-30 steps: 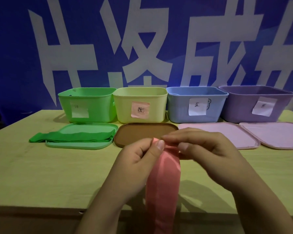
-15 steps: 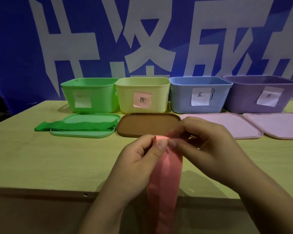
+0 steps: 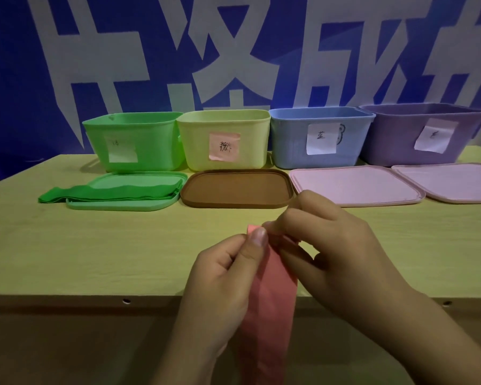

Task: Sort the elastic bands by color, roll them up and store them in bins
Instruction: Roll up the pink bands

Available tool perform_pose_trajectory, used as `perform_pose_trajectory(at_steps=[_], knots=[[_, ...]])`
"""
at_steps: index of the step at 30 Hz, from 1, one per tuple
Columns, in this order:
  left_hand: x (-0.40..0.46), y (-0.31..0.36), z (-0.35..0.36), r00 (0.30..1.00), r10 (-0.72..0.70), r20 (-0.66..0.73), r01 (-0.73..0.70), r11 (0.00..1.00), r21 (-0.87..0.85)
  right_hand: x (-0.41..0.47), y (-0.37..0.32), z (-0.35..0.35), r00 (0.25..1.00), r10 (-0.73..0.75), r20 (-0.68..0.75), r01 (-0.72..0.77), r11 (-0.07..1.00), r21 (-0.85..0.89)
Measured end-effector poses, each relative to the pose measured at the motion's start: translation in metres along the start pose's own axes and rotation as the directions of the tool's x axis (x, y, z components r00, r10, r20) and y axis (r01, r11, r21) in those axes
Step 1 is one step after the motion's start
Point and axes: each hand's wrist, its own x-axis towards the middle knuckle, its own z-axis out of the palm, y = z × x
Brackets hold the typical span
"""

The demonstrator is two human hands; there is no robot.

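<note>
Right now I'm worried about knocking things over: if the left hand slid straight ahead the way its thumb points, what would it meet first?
Probably the brown lid. The left hand, pinching the pink band, points up-table toward it, with only bare table between. The yellow bin stands behind it. Depth is hard to judge.

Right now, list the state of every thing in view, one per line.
pink band: held up, hanging, top end pinched
left hand: pinching the band
right hand: pinching the band's top
green bands: flat on the green lid
four bins: open, upright
brown lid: off, flat
two pink lids: off, flat
</note>
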Motion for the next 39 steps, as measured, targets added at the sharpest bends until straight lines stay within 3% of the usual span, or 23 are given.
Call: perform_pose_trajectory(at_steps=[4,6,11,13,16,20,23,28,33,39], knots=[[-0.006,-0.006,0.003,1.000,-0.015,-0.026,0.016,0.998,0.058,-0.008,0.003,0.001,1.000,0.002,0.019,-0.002,1.000,0.024],[-0.009,-0.009,0.002,0.999,-0.022,-0.023,0.023,0.999,0.035,-0.012,0.003,0.001,0.999,0.039,0.021,-0.042,0.990,0.135],[-0.019,-0.010,-0.004,0.998,-0.048,0.043,0.048,0.999,0.009,-0.025,-0.002,0.003,0.942,0.299,0.150,-0.333,0.787,0.519],[-0.021,-0.010,-0.006,0.998,-0.016,0.055,0.014,0.999,0.042,-0.030,-0.006,0.009,0.898,0.392,0.198,-0.432,0.707,0.560],[-0.024,-0.012,-0.009,0.997,0.025,0.066,-0.031,0.995,0.093,-0.035,-0.012,0.015,0.859,0.468,0.209,-0.499,0.669,0.550],[-0.028,-0.012,-0.010,0.997,0.039,0.066,-0.048,0.987,0.151,-0.036,-0.017,0.014,0.869,0.480,0.122,-0.463,0.701,0.542],[-0.029,-0.012,-0.009,0.995,0.071,0.067,-0.082,0.983,0.164,-0.039,-0.020,0.017,0.900,0.435,-0.005,-0.382,0.795,0.471],[-0.029,-0.012,-0.007,0.998,0.014,0.053,-0.017,0.998,0.065,-0.043,-0.023,0.020,0.908,0.378,-0.181,-0.285,0.873,0.396],[-0.030,-0.010,-0.007,0.995,-0.063,0.084,0.069,0.995,-0.070,-0.045,-0.025,0.022,0.896,0.378,-0.233,-0.257,0.869,0.423],[-0.036,-0.015,-0.001,0.999,-0.015,0.051,0.018,0.997,-0.075,-0.046,-0.027,0.024,0.904,0.333,-0.268,-0.216,0.897,0.385]])
